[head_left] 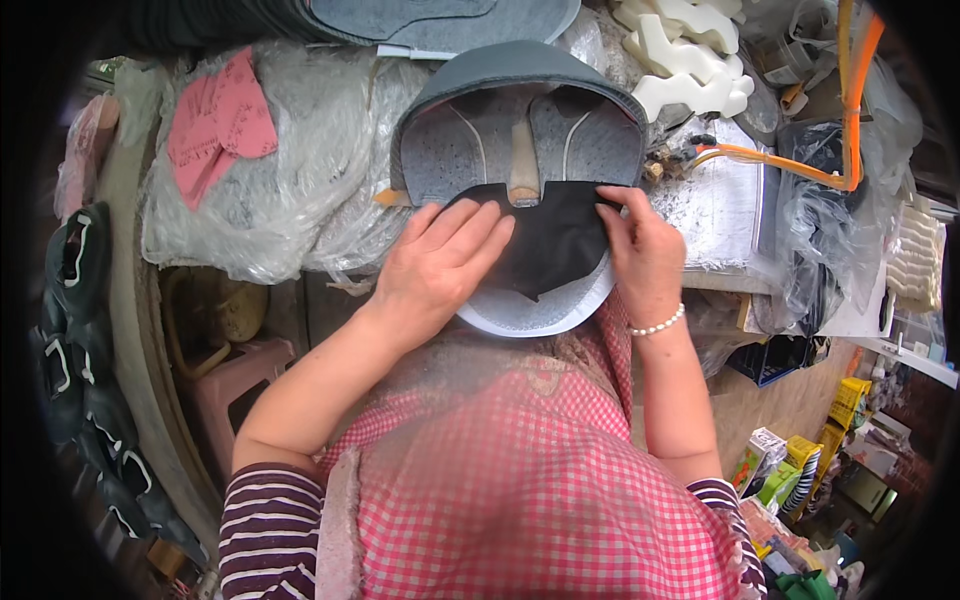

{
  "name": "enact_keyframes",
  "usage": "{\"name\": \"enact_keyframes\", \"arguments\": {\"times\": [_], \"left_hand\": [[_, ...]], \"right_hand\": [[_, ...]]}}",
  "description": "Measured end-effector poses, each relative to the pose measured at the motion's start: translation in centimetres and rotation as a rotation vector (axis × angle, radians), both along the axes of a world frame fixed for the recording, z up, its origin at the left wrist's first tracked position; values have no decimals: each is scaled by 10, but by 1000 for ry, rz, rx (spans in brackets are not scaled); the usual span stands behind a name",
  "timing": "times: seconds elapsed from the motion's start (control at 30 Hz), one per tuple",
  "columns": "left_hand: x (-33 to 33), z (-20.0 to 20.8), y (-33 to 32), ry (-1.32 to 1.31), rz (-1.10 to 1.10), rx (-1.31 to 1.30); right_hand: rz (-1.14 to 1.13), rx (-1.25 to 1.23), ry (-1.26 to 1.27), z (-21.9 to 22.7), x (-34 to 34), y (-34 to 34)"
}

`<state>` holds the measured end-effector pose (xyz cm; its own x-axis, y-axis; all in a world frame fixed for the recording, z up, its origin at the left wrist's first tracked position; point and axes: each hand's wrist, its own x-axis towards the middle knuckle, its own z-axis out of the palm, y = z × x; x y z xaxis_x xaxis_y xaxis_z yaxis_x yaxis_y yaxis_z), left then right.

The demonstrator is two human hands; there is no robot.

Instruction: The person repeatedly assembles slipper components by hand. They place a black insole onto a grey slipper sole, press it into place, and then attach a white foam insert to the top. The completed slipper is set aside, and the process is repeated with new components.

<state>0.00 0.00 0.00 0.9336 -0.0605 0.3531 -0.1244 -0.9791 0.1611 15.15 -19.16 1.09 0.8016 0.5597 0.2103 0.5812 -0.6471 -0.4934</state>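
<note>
In front of me stands a dark grey moulded shell [425, 165], hollow side facing me, with pale lines and a beige strip [522, 160] down its inner middle. A black fabric piece [550, 245] with a notch at its top lies across the lower part, over a pale grey curved rim [540, 318]. My left hand [440, 262] rests flat on the fabric's left side, fingers stretched out. At the upper right corner my right hand [645, 250] pinches the fabric's edge between thumb and fingers. A beaded bracelet is on that wrist.
Clear plastic sheeting [270, 180] with pink cut pieces [218, 130] covers the bench at left. White foam shapes [695, 65] lie back right, near an orange hose [850, 110]. Dark green moulded pieces [80, 340] hang at far left. A pink stool [225, 385] stands below.
</note>
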Motion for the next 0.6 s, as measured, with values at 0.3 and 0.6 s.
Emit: {"name": "enact_keyframes", "arguments": {"times": [0.3,0.6], "left_hand": [[-17,40,-3,298,-77,204],[-14,41,18,362,-251,68]], "right_hand": [[429,214,173,7,-5,-12],[-214,404,313,20,-3,-24]]}}
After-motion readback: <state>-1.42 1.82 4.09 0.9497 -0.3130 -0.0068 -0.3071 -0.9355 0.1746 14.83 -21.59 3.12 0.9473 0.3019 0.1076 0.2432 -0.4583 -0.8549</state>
